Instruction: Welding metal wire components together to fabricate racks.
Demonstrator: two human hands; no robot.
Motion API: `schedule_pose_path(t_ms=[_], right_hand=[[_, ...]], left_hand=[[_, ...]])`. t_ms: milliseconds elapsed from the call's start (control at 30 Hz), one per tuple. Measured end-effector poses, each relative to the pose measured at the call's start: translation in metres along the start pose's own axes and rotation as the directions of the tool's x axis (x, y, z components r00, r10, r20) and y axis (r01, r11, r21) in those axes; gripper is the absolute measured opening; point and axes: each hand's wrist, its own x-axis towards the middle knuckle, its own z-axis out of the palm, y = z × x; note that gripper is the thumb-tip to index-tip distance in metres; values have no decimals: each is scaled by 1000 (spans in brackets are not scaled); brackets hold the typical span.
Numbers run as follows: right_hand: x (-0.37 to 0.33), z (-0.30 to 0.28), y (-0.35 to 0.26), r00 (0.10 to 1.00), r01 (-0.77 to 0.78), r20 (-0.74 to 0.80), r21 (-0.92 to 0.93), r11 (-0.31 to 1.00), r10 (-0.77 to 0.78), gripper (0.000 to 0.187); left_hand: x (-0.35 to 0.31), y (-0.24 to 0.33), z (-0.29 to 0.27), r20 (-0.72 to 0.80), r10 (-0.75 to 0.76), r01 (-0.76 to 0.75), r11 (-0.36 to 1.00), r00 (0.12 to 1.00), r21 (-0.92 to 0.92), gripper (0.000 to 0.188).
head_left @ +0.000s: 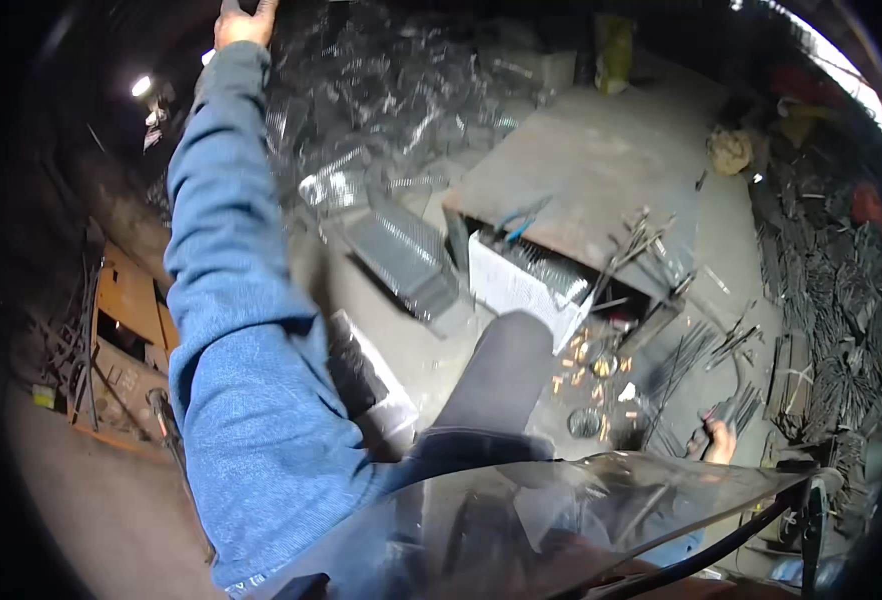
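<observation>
My left arm in a blue sleeve reaches far up the left side. My left hand point(244, 27) is at the top edge, its fingertips cut off. A grey piece shows between thumb and fingers, too little of it to name. At the lower right, my right hand point(721, 442) is curled on something dark, beside thin dark metal strips point(743, 404); blur hides what exactly it holds. Between the hands, a white-sided box point(521, 285) holds a black mesh piece and blue-handled pliers point(523, 217). Left of it lies a black mesh basket point(401, 252).
A metal-topped table point(581, 170) stands beyond the box, with rods at its corner. Behind spreads a heap of mesh pieces point(361, 90). Stubs point(576, 365) litter the floor. Metal bars point(831, 300) are piled right, an orange cabinet point(126, 350) stands left. A clear visor point(521, 510) crosses the bottom.
</observation>
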Motion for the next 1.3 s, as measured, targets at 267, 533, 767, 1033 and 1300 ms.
schedule_pose_path(t_ms=[267,533,767,1033,1300], right_hand=[[-29,-33,-21,995,-87,-35,68,994,89,17],[-50,-54,-5,-223,-585,938,89,806,-266,51],[-92,-2,9,331,-525,831,555,645,-447,44],[-106,2,14,363,-438,796,604,665,-484,38],[-123,-3,-4,293,-258,755,653,712,-587,36]], left_hand=[[-416,14,-14,946,194,-334,902,-258,-276,69],[-548,71,9,829,349,-452,711,-438,-538,28],[-494,-36,45,781,261,-433,713,-567,-552,36],[-457,0,37,753,342,-449,638,-563,-626,51],[-380,-73,120,877,428,-364,798,-219,-480,29]])
